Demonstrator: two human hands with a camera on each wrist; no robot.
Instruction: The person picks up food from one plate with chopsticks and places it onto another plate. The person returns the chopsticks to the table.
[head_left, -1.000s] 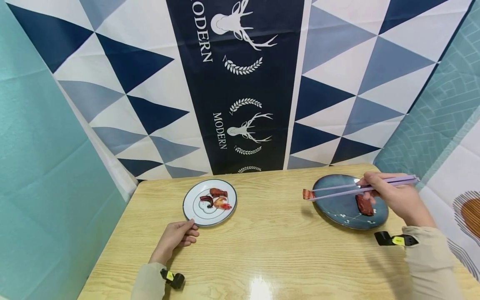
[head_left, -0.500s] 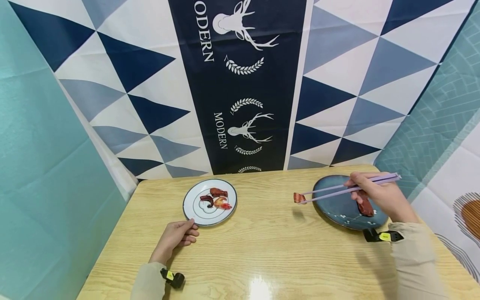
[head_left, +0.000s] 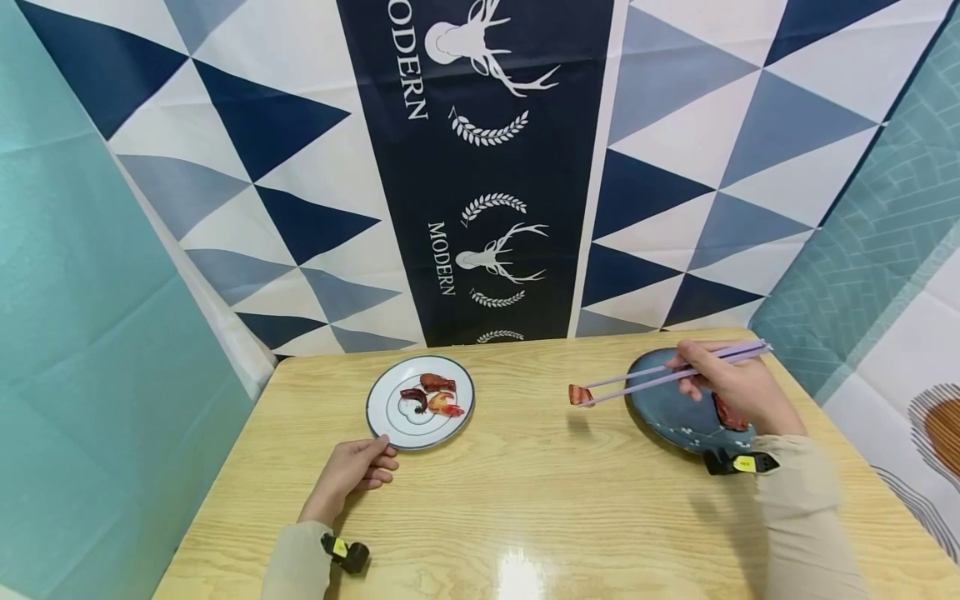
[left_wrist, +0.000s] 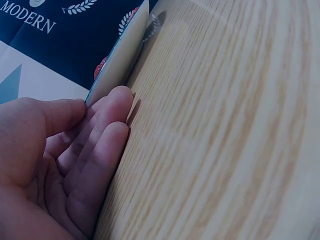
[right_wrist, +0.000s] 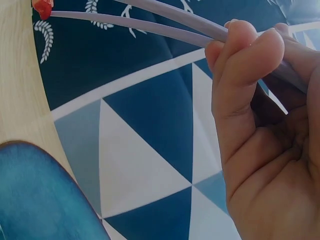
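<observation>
My right hand (head_left: 731, 387) grips a pair of lilac chopsticks (head_left: 637, 381), whose tips pinch a small piece of streaky meat (head_left: 579, 395) above the table, left of the dark blue plate (head_left: 656, 408). Part of a dark red slab of meat (head_left: 729, 412) shows on that plate, the rest hidden by the hand. My left hand (head_left: 352, 473) pinches the near rim of a white plate (head_left: 386, 425), thumb at the edge and fingers below it, as the left wrist view shows. On the white plate lie a drumstick-like piece (head_left: 437, 382), a dark curled piece (head_left: 413, 400) and a red-and-yellow piece (head_left: 446, 405).
Both plates stand towards the back of a light wooden table (head_left: 510, 492). A patterned cloth (head_left: 495, 175) hangs right behind the back edge. Teal cloth covers the left side, and another cloth with a brown round print hangs at the right.
My right hand has moved left, carrying the meat in the chopsticks away from the blue plate and further over the table. The left hand and white plate have stayed in place.
</observation>
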